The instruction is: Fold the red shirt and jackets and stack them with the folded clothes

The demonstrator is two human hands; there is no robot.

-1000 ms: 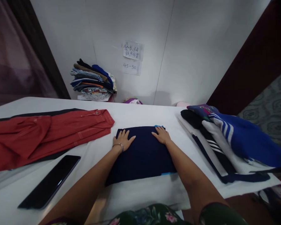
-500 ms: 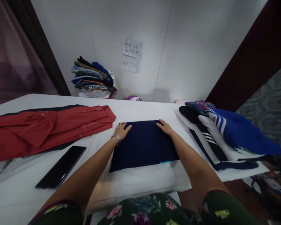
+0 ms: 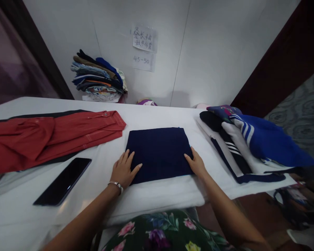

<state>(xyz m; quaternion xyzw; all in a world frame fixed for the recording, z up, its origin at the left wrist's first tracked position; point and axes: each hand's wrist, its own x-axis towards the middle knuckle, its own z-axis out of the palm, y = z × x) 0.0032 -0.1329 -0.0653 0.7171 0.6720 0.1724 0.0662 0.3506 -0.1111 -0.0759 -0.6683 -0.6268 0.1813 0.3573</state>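
Observation:
A dark navy garment [image 3: 159, 151], folded into a flat rectangle, lies on the white-covered table in front of me. My left hand [image 3: 124, 169] rests at its left edge, fingers spread and the thumb on the cloth. At the opposite edge, my right hand [image 3: 196, 162] touches the fabric with its fingers apart. Neither hand grips the cloth. Thin bits of bright blue show along the garment's right and lower edges. What kind of garment it is, I cannot tell in its folded state.
Red trousers [image 3: 89, 129] lie over dark clothing at the left, with a black phone [image 3: 64, 181] nearer me. Blue, black and grey clothes [image 3: 269, 139] are heaped at the right. A folded clothes stack [image 3: 98, 78] stands behind the white table [image 3: 157, 116], below handwritten paper signs [image 3: 144, 48].
Both hands have slid from the far corners of the navy garment down its sides toward me. The camera view has shifted slightly, too.

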